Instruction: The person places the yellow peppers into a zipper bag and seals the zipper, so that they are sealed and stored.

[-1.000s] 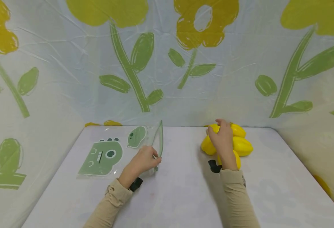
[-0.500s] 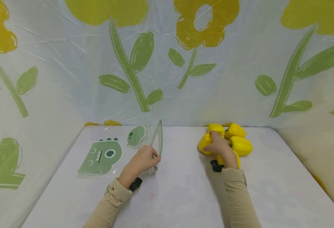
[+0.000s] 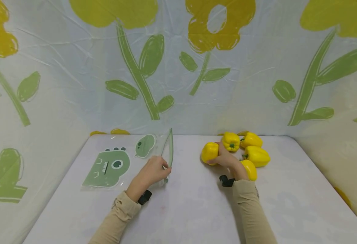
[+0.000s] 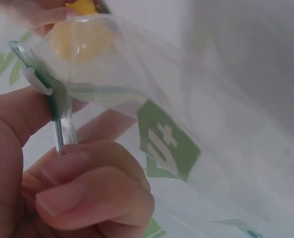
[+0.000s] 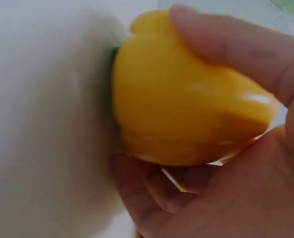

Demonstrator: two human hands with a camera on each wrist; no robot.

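Note:
A yellow bell pepper (image 3: 209, 153) is gripped in my right hand (image 3: 228, 160), thumb on one side and fingers on the other. In the right wrist view the same bell pepper (image 5: 191, 94) fills the grasp. My left hand (image 3: 152, 170) pinches the open edge of a clear zip bag (image 3: 126, 184) printed with a green dinosaur. Close up in the left wrist view, the bag's green zip strip (image 4: 55, 111) with a white slider (image 4: 35, 80) runs between thumb and fingers, and the mouth stands apart. The bag lies flat otherwise.
Several other yellow peppers lie at the right: one behind my right hand (image 3: 231, 141), one at the back (image 3: 252, 140), one farther right (image 3: 258, 156), one partly behind the wrist (image 3: 250, 169). A flowered cloth (image 3: 242, 101) rises behind the white table (image 3: 190, 210).
My right hand came down from above the peppers, took hold of the leftmost one and moved it a little left, away from the group. My left hand stayed at the bag's edge.

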